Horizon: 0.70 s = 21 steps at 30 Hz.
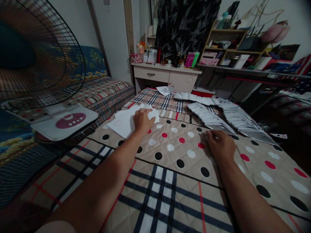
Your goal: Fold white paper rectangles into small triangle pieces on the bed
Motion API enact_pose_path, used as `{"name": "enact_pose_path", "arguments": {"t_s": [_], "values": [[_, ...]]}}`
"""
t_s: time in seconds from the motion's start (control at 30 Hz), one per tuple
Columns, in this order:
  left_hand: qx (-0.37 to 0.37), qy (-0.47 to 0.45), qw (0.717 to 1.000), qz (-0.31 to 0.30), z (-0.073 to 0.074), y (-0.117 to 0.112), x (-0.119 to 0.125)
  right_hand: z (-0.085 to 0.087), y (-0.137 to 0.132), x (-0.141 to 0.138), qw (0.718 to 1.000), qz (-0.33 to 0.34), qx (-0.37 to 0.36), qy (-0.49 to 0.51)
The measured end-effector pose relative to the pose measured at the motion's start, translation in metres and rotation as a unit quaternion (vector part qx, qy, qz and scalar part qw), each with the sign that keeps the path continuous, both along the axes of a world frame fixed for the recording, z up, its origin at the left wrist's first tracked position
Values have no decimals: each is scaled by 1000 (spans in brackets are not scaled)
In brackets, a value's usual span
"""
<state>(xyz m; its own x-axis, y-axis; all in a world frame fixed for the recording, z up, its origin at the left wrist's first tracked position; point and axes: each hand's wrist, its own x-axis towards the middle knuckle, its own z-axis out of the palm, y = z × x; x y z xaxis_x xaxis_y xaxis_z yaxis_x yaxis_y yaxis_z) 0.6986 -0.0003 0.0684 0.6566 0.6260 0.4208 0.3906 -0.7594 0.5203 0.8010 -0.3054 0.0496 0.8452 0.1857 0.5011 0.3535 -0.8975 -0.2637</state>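
Near edge: plaid bedspread left open between forearms. Right hand rested toward right edge, fingers loosely curled; whether anything is held cannot be told. Dotted stretch left as open room between hands. Left hand laid on white paper pile by left edge, fingers bent, slightly spread; grip on sheet cannot be told. Fan stood off left edge. Fanned paper rows spread along right edge, just beyond right hand. Loose paper placed near far edge; dresser set past it.
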Motion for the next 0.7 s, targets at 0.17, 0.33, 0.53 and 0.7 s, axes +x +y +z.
{"name": "enact_pose_path", "arguments": {"t_s": [0.17, 0.33, 0.53, 0.7], "values": [[-9, 99, 992, 83, -8, 34, -10, -2, 3, 0, 1000, 25, -5, -2], [-5, 98, 992, 85, -13, 37, -7, -5, 0, 2, 999, 41, -1, -3], [24, 109, 991, 80, -13, 35, -5, -6, 1, 3, 998, 55, -5, -9], [82, 158, 983, 47, -8, 27, -7, -5, 0, 3, 998, 69, -8, -3]]}}
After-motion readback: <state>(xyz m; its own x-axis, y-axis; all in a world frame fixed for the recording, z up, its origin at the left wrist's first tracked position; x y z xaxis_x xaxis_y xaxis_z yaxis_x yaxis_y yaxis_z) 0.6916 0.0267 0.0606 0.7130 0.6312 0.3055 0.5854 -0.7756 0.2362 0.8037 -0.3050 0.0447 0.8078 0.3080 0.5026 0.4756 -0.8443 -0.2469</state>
